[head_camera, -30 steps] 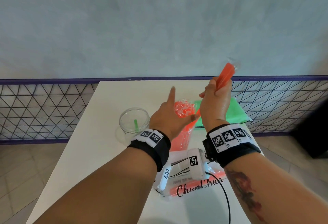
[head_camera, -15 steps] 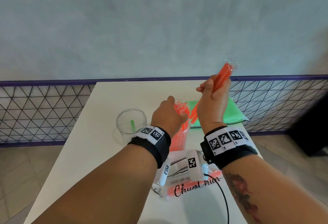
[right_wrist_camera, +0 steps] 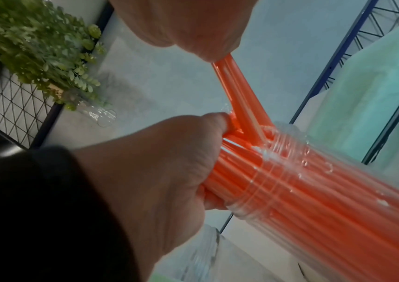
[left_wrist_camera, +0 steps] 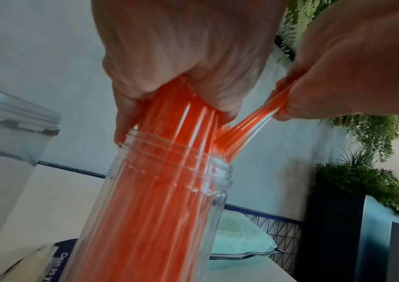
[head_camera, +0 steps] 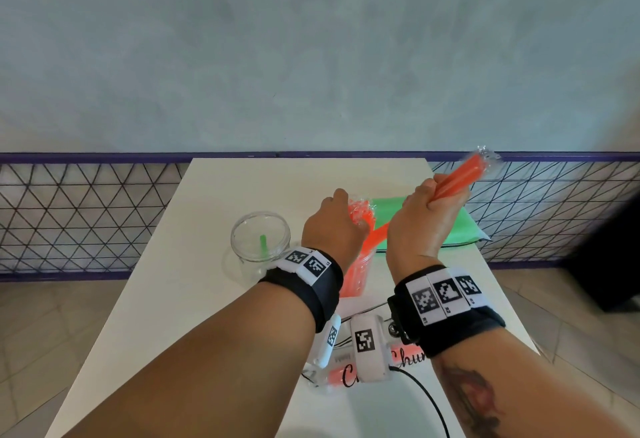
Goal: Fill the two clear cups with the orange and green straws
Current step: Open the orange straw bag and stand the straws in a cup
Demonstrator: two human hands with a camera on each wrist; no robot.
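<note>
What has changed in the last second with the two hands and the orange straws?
The left hand, open and pointing a second ago, has closed on the bundle of orange straws standing in the clear ribbed cup. The right hand, gripping a few wrapped orange straws, has tilted them further right, lower ends at the cup's mouth. The wide clear cup with one green straw stayed put.

Looks like a café or drinks shop; white table point(head_camera: 214, 264) against a grey wall point(head_camera: 311, 56). Purple-railed wire fence point(head_camera: 86, 212), tiled floor point(head_camera: 52, 333), fake greenery point(left_wrist_camera: 374, 181) nearby.
</note>
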